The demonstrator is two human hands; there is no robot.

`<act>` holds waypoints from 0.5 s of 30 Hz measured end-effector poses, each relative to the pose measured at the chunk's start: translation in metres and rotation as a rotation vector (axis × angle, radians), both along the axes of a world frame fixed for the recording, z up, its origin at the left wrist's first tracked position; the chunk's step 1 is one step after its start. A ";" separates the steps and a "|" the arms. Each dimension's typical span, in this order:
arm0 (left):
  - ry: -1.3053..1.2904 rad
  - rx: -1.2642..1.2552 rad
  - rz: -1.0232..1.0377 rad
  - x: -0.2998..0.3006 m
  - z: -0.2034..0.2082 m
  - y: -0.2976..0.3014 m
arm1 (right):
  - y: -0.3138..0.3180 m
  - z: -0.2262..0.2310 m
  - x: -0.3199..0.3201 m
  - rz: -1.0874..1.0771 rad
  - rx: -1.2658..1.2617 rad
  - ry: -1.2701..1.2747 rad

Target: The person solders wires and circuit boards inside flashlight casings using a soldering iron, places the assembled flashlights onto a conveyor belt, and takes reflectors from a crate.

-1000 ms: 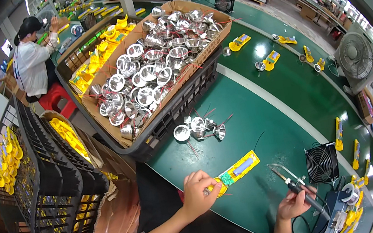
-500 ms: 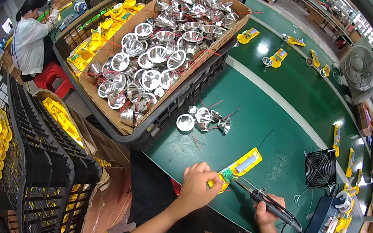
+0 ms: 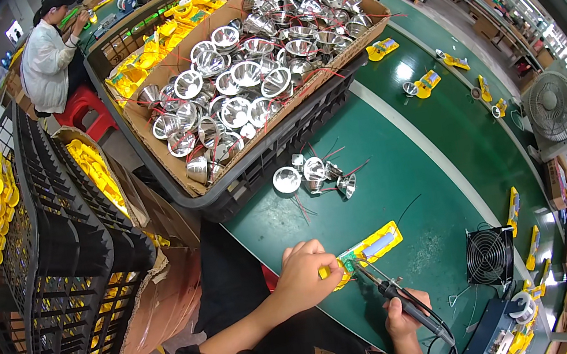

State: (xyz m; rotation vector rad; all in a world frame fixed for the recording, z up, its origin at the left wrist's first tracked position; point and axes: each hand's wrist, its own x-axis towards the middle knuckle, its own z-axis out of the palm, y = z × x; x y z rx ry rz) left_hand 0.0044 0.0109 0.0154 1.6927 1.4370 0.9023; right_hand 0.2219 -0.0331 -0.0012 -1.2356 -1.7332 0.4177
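Observation:
A yellow plastic housing [image 3: 389, 228] lies on the green bench, with a small green circuit board [image 3: 350, 263] and a bluish cell [image 3: 377, 246] in it. My left hand [image 3: 304, 275] is closed at the housing's near left end, thumb and forefinger pinched on it; whether they also hold a wire is hidden. In my right hand [image 3: 406, 312] is a soldering iron [image 3: 415, 313], gripped by its handle. Its tip points up and left and is at the circuit board. A thin dark wire runs from the housing's far end.
Several silver reflector cups [image 3: 287, 179] with red wires lie beyond the housing. A cardboard box [image 3: 188, 181] full of such cups sits on a black crate [image 3: 228, 204]. Right of me are a small black fan [image 3: 489, 255] and a solder spool [image 3: 524, 307]. Crates [image 3: 69, 277] stand left.
The view has shifted slightly, so the scene sits a little further right. Both hands keep their hold, and the soldering iron's tip stays at the circuit board.

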 end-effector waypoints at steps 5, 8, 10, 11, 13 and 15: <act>-0.012 -0.006 -0.001 0.000 -0.001 0.000 | 0.000 0.000 0.000 -0.002 0.002 -0.019; -0.013 -0.007 -0.005 0.000 0.000 0.000 | 0.000 0.000 -0.001 -0.009 -0.004 -0.017; -0.007 -0.005 -0.003 0.000 0.000 0.000 | 0.000 0.000 -0.002 -0.023 0.013 -0.021; -0.001 -0.002 -0.002 0.000 0.000 0.000 | 0.000 0.000 -0.002 -0.038 0.030 -0.025; -0.002 0.001 0.003 0.000 0.000 0.000 | 0.000 0.003 -0.002 -0.032 0.027 -0.043; -0.004 0.004 0.007 0.000 0.000 0.000 | 0.000 0.004 -0.001 -0.027 0.024 -0.061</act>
